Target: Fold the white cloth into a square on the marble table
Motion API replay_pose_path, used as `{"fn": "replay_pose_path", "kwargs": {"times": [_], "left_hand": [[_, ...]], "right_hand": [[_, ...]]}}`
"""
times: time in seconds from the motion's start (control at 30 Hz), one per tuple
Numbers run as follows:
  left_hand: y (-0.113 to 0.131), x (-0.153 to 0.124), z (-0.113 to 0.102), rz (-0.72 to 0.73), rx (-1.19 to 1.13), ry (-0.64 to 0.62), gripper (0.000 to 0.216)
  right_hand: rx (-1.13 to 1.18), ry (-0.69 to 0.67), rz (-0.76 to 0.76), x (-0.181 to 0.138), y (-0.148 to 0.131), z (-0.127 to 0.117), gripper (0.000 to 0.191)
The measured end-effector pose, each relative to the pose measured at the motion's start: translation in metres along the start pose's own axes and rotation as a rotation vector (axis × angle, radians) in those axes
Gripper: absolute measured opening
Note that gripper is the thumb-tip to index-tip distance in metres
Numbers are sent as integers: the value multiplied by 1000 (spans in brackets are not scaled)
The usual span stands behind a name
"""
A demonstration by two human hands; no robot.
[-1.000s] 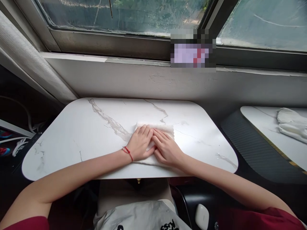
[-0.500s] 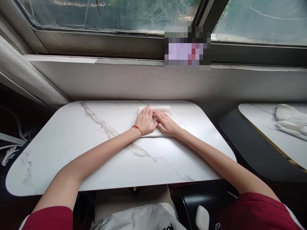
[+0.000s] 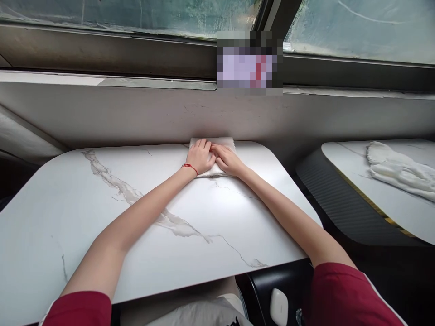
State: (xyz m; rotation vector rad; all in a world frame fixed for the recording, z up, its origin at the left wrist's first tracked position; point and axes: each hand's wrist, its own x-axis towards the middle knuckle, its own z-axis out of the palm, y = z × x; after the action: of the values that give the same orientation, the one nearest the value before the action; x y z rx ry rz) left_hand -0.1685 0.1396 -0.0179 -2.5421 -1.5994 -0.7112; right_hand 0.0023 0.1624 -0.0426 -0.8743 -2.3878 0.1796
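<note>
A folded white cloth (image 3: 229, 141) lies at the far edge of the marble-patterned white table (image 3: 102, 244), its back edge against the wall. My left hand (image 3: 200, 156) presses down on it with the fingers stretched out flat; a red string bracelet circles that wrist. Beside it my right hand (image 3: 228, 159) also rests flat on the cloth, fingers extended and touching the left hand's fingers. Both palms cover the middle of the cloth.
A second marble-patterned tabletop (image 3: 353, 156) to the right carries a crumpled white cloth (image 3: 397, 165). Between the tables is a dark ribbed surface (image 3: 326, 194). A small white case (image 3: 279, 307) sits near my lap. The wall (image 3: 136, 113) and window frame rise behind.
Both hands have pushed the cloth farther away, from on the tabletop to its far edge by the wall. The camera view has shifted a little to the right.
</note>
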Motion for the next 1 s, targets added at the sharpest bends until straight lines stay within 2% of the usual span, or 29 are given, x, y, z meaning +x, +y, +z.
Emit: {"fn": "replay_pose_path", "kwargs": {"times": [0.43, 0.77, 0.9, 1.0], "left_hand": [[-3, -4, 3, -13, 2, -68, 48], [-5, -8, 3, -44, -16, -114, 65], [2, -13, -2, -11, 4, -85, 61], [13, -14, -10, 11, 48, -51, 47]], "right_hand": [[-58, -4, 46, -8, -11, -3, 51], [-112, 1, 102, -10, -30, -14, 36], [-210, -4, 168, -9, -36, -21, 26], [-303, -6, 205, -12, -41, -27, 25]]}}
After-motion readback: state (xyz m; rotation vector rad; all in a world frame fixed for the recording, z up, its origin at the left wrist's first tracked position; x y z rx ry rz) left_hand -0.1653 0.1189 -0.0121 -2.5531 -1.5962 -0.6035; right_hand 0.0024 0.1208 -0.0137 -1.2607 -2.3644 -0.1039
